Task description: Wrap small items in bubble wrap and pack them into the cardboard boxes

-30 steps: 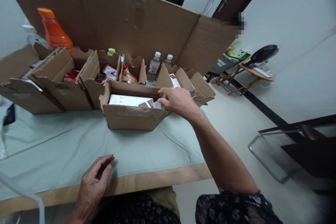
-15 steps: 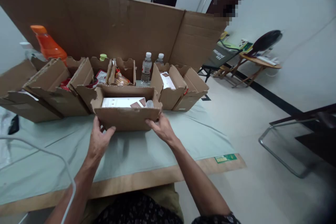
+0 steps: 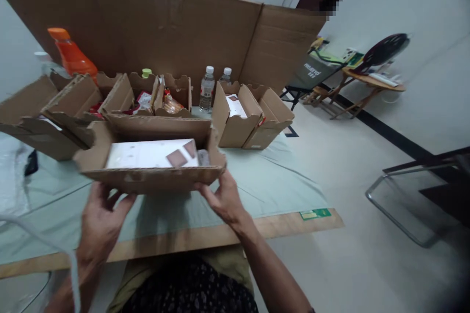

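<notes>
Between my two hands a cardboard box is held above the cloth, its long side toward me. My left hand grips its lower left end, thumb on the near face and fingers partly hidden under it. At the right end my right hand grips it, thumb on the near face, most fingers behind the corner. Inside lies a white carton with brown diamond shapes, and a small clear item that I cannot make out sits beside it.
Several open cardboard bins stand behind, one holding a packaged snack, another a white box. Water bottles, an orange bottle and a tall cardboard panel are at the back. A white cable crosses the left front.
Both hands have lifted the cardboard box and brought it closer to me. Its left end has swung farther left, and my left hand has moved left with it.
</notes>
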`<state>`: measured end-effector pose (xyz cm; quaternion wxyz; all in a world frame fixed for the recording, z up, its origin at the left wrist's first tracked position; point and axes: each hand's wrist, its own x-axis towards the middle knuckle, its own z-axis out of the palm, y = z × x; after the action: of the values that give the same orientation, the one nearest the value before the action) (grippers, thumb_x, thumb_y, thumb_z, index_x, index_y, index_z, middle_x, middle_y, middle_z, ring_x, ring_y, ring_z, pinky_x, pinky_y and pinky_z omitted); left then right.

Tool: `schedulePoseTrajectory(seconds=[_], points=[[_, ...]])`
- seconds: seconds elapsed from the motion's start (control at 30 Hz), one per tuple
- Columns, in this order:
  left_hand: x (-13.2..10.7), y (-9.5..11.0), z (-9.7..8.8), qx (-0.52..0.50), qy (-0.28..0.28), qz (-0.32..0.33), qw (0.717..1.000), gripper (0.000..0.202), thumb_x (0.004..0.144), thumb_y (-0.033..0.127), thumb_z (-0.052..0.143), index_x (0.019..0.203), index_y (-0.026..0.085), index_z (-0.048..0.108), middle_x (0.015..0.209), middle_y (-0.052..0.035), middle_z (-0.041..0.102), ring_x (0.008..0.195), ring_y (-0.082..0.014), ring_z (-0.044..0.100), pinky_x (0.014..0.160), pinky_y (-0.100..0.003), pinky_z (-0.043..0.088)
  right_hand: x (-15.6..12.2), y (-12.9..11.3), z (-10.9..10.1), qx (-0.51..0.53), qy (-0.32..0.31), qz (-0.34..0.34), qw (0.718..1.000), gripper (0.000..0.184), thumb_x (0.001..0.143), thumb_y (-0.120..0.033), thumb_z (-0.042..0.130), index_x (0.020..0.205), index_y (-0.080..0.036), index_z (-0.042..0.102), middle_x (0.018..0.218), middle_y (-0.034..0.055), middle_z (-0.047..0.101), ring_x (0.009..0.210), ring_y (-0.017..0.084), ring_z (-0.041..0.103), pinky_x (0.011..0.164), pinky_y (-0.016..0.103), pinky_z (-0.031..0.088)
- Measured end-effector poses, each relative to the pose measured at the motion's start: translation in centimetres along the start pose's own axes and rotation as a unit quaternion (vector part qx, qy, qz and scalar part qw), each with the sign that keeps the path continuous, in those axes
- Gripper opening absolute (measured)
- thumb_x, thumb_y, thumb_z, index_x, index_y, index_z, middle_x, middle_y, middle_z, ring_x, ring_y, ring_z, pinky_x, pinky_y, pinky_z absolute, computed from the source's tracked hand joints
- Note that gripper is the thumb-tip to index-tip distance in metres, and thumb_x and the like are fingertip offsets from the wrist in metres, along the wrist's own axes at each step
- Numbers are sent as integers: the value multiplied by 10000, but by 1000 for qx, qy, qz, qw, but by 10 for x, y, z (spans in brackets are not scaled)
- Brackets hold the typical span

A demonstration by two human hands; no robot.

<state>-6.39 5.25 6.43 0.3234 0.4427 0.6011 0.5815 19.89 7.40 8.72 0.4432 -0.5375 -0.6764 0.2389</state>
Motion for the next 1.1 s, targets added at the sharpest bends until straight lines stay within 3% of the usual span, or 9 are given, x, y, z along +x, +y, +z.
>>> schedulePoseTrajectory(seconds=[0.17,0.27,0.37,0.47,0.57,0.67,0.77,0.87,1.1], points=[[-23,-3,51,-28,-147,-9,989,613,815,392,712,1380,227,539,1356,-101,645,1182,-263,664,999,-377,569,-54,22,-38,-78,117,48,989,519,872,-420,659,1351,-237,574,1287,150,663,1252,368,610,1065,558,499],[-12,-16,71,-26,-168,3,985,581,820,374,692,1356,194,561,1353,-118,653,1241,-286,636,1053,-406,531,-106,43,-30,-108,169,74,977,505,867,-426,676,1333,-254,585,1239,151,676,1224,390,624,1037,592,518],[18,-26,85,-37,-180,43,982,672,807,384,703,1423,188,518,1413,-135,618,1318,-308,583,1143,-464,451,-129,61,-18,-108,168,85,976,540,859,-420,694,1353,-247,563,1302,160,654,1241,387,617,1048,603,511],[23,-34,95,-10,-175,58,983,751,835,409,700,1513,234,427,1507,-143,538,1399,-320,509,1183,-531,390,-118,77,-31,-76,134,114,981,585,855,-402,693,1395,-247,532,1392,158,617,1272,356,606,1039,563,528],[-9,-45,99,15,-154,46,987,800,886,440,671,1581,297,302,1625,-140,372,1486,-334,392,1168,-569,401,-89,92,-57,12,80,142,986,687,818,-412,712,1449,-252,491,1449,153,590,1241,327,636,917,464,600],[-42,-55,108,21,-174,55,983,824,916,441,652,1611,331,222,1689,-124,234,1553,-336,266,1195,-558,377,-60,100,-70,93,2,153,984,621,786,-463,745,1352,-256,593,1347,127,677,1137,313,692,871,430,613],[-49,-57,126,29,-225,78,971,788,941,439,622,1615,310,235,1696,-128,230,1573,-340,215,1237,-580,296,-39,104,-63,158,-40,156,974,507,758,-522,780,1167,-238,688,1119,108,770,923,291,742,799,413,620],[-38,-54,144,24,-276,88,957,761,952,458,596,1613,289,259,1704,-135,226,1578,-352,196,1248,-601,250,-27,106,-51,176,-18,181,967,477,738,-548,794,1062,-217,682,992,95,781,815,268,746,714,373,619],[-29,-60,150,16,-279,89,956,937,835,399,732,1620,263,239,1686,-158,274,1537,-394,296,1234,-619,281,-18,98,-38,56,-11,182,982,408,818,-455,705,1122,-188,648,1019,95,761,788,245,739,692,349,601]])
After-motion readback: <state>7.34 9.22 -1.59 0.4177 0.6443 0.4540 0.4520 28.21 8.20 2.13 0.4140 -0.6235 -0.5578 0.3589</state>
